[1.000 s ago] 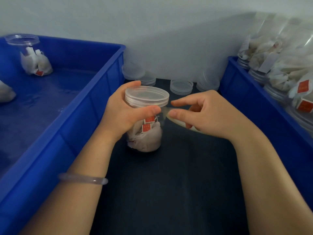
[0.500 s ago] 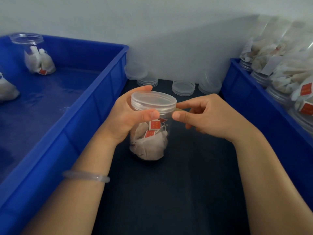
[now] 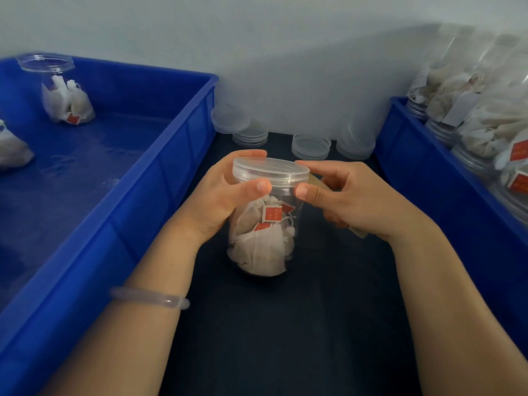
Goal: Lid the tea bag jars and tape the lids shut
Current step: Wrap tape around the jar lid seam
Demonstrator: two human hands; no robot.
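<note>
1. Nearest, the dark surface (image 3: 271, 332) runs between the two forearms. A translucent bangle (image 3: 150, 299) sits on the left wrist.
2. The left hand (image 3: 217, 195) wraps the tea bag jar (image 3: 265, 232) from its left side. The thumb lies across the front just under the lid and the fingers curl round the back. Its grip is closed on the jar.
3. The jar is roughly upright over the middle of the surface, about midway between the left and right edges. It is clear, with tea bags (image 3: 257, 250) heaped in its lower half and red tags (image 3: 271, 214) showing through the wall. The lid (image 3: 270, 170) is seated on its mouth.
4. The right hand (image 3: 360, 201) meets the jar from the right, thumb tip on the wall just below the lid and index finger along the lid's rim. Its grip is narrow, pinching a tan tape strip (image 3: 316, 180). The strip shows beside the lid and again below the palm. Whether it has stuck to the jar cannot be told.
5. Along the left edge stands a blue crate (image 3: 160, 178). It holds an open jar (image 3: 61, 90) of tea bags near its far end.
6. Along the right edge, a second blue crate (image 3: 423, 167) is piled with filled jars (image 3: 485, 118) lying on their sides.
7. At the far edge, against the wall, spare lids (image 3: 311, 146) sit in low stacks between the crates.
</note>
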